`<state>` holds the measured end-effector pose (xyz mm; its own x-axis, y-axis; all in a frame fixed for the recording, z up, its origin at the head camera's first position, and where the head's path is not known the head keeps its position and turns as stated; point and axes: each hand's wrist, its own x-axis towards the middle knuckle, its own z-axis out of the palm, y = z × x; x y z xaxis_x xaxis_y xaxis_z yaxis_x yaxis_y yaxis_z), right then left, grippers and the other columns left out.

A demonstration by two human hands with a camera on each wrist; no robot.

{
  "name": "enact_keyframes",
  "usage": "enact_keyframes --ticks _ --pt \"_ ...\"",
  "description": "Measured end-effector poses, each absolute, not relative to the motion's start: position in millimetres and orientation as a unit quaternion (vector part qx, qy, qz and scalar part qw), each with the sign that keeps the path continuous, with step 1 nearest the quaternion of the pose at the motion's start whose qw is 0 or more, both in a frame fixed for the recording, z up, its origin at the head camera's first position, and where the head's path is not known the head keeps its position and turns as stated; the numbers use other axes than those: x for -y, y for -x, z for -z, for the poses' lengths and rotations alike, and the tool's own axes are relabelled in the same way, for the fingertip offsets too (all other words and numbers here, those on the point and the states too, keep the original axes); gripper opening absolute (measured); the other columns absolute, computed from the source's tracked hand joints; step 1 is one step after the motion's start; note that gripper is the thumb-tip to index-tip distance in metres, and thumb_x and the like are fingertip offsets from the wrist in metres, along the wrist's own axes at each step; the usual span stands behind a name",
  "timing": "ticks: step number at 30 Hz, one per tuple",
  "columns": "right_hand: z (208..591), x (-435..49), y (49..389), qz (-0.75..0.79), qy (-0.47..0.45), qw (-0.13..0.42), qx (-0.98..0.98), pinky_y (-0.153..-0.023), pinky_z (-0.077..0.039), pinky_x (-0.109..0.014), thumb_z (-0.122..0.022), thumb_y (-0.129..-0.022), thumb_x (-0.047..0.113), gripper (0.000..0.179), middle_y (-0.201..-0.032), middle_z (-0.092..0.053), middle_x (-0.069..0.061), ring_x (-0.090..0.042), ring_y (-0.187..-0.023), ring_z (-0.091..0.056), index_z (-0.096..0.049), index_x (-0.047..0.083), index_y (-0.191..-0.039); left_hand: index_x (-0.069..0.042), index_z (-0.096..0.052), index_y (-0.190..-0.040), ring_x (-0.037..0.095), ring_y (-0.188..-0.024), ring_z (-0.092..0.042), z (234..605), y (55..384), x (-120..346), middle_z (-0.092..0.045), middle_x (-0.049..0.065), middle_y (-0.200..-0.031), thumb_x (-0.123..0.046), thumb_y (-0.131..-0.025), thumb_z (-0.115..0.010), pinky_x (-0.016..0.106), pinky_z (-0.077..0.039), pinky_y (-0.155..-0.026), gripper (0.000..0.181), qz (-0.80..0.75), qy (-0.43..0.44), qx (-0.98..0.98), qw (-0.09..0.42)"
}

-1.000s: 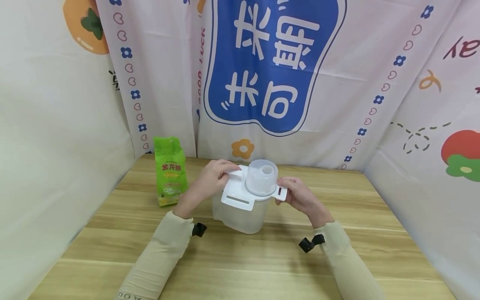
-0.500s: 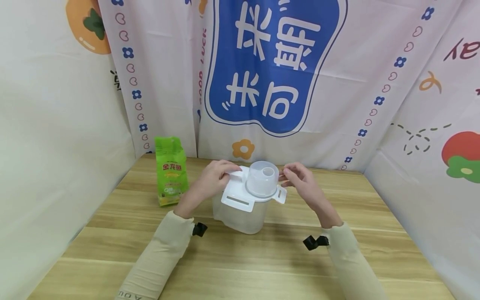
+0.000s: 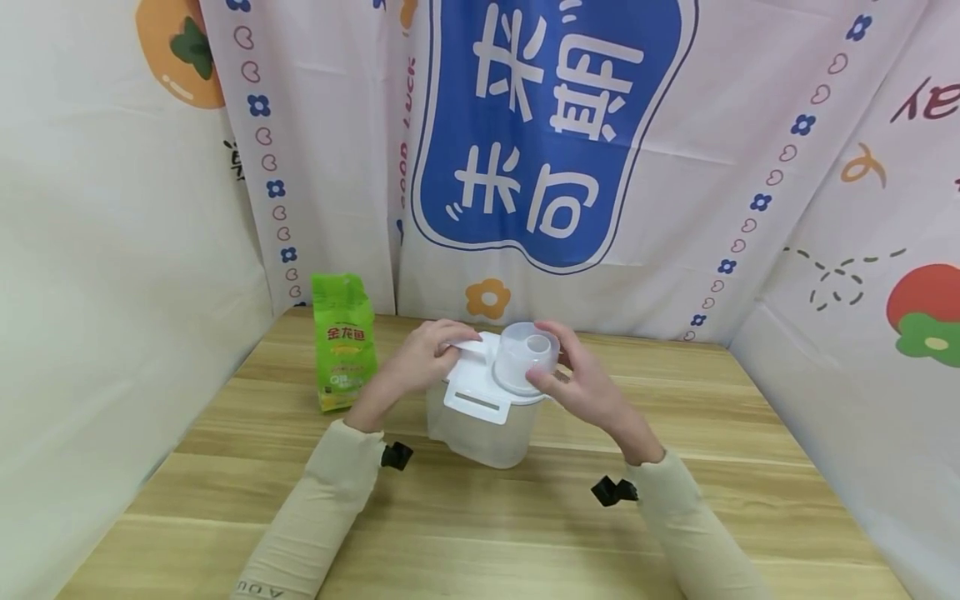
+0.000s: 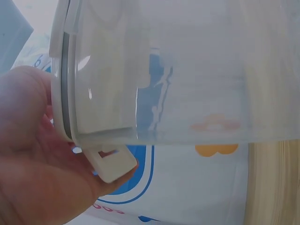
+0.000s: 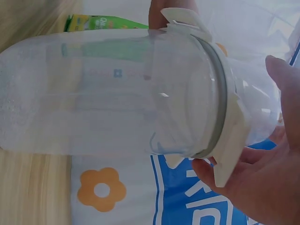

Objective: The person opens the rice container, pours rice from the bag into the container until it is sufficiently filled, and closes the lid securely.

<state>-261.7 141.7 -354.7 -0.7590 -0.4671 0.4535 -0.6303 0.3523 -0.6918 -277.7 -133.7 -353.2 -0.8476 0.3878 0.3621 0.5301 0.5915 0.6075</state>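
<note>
Grip: the bare right hand (image 3: 588, 387) is curling round the clear, round plastic cup (image 3: 514, 362), thumb on its near side and fingers on its far side; the bare left hand (image 3: 423, 357) is clasping the left part of the flat white plastic lid (image 3: 472, 377), fingers bent over it.
Near tab: a white slotted plastic tab (image 3: 478, 411) is jutting from the lid's near edge, apparently unfastened.
Container: the translucent plastic box (image 3: 480, 443) is standing upright on the pale wood-grain table (image 3: 480, 533), with the cup sitting on the lid's right part.
Good handling: the left hand should be keeping the lid steady, while the right should be squeezing the thin-looking cup lightly and evenly.
Right wrist view: it is revealing a white side tab (image 5: 230, 154) beside the right fingers, apparently covered by that hand in the head view.
Left wrist view: it is exposing the grey seal (image 4: 66, 89) under the lid's rim, unseen from above.
Far left: a bright green packet (image 3: 343, 348) is standing apart from both hands.
Back: a white printed curtain (image 3: 675, 217) is hanging.
</note>
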Motion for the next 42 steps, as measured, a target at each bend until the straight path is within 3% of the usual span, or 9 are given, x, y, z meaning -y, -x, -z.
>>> enact_keyframes --ticks 6,14,21,28,35,42 --pt "357.9 -137.3 261.0 -0.446 -0.342 0.103 0.821 -0.092 -0.054 -0.044 -0.076 -0.085 0.013 0.071 -0.139 -0.049 -0.015 -0.030 -0.114 -0.058 -0.038 0.013 -0.145 -0.015 -0.066 -0.125 0.032 -0.133 -0.047 351.4 278.1 137.0 -0.055 0.011 -0.140 -0.015 -0.097 -0.054 0.055 -0.043 -0.108 0.030 0.391 0.259 0.882 0.053" --pt "360.5 -132.6 260.8 -0.446 -0.335 0.102 0.824 -0.091 -0.055 -0.044 -0.081 -0.081 0.017 0.079 -0.139 -0.048 -0.013 -0.029 -0.115 -0.056 -0.036 0.014 -0.146 -0.008 -0.053 -0.136 0.033 -0.134 -0.043 360.7 287.9 149.0 -0.047 0.015 -0.145 -0.021 -0.096 -0.060 0.054 -0.038 -0.112 0.043 0.406 0.263 0.873 0.053" --pt "364.0 -131.1 261.8 -0.448 -0.333 0.114 0.822 -0.090 -0.056 -0.044 -0.082 -0.079 0.015 0.079 -0.138 -0.049 -0.013 -0.029 -0.114 -0.056 -0.038 0.014 -0.145 -0.019 -0.028 -0.153 0.030 -0.144 -0.032 366.0 293.6 166.2 -0.032 0.010 -0.157 -0.042 -0.095 -0.062 0.056 -0.031 -0.117 0.072 0.438 0.248 0.863 -0.049" --pt "363.6 -136.4 263.8 -0.449 -0.341 0.122 0.817 -0.088 -0.057 -0.042 -0.081 -0.079 0.012 0.078 -0.137 -0.050 -0.014 -0.029 -0.112 -0.057 -0.039 0.014 -0.144 -0.024 -0.011 -0.157 0.031 -0.125 -0.047 370.2 296.7 173.2 -0.037 0.014 -0.148 -0.033 -0.086 -0.075 0.047 -0.045 -0.105 0.096 0.481 0.288 0.821 -0.106" --pt "362.8 -144.7 267.8 -0.451 -0.343 0.117 0.816 -0.092 -0.055 -0.045 -0.081 -0.079 0.011 0.077 -0.137 -0.051 -0.013 -0.028 -0.114 -0.058 -0.040 0.016 -0.144 -0.037 0.013 -0.155 0.031 -0.123 -0.052 381.3 299.9 176.4 -0.030 0.016 -0.150 -0.022 -0.078 -0.084 0.039 -0.053 -0.098 0.124 0.516 0.285 0.783 -0.198" --pt "362.5 -153.8 270.2 -0.461 -0.347 0.102 0.810 -0.093 -0.055 -0.042 -0.080 -0.080 0.007 0.076 -0.139 -0.050 -0.013 -0.028 -0.115 -0.058 -0.041 0.016 -0.145 -0.026 0.027 -0.152 0.032 -0.134 -0.048 389.7 301.4 177.2 -0.028 0.018 -0.157 -0.021 -0.076 -0.086 0.039 -0.049 -0.105 0.136 0.527 0.254 0.779 -0.224"
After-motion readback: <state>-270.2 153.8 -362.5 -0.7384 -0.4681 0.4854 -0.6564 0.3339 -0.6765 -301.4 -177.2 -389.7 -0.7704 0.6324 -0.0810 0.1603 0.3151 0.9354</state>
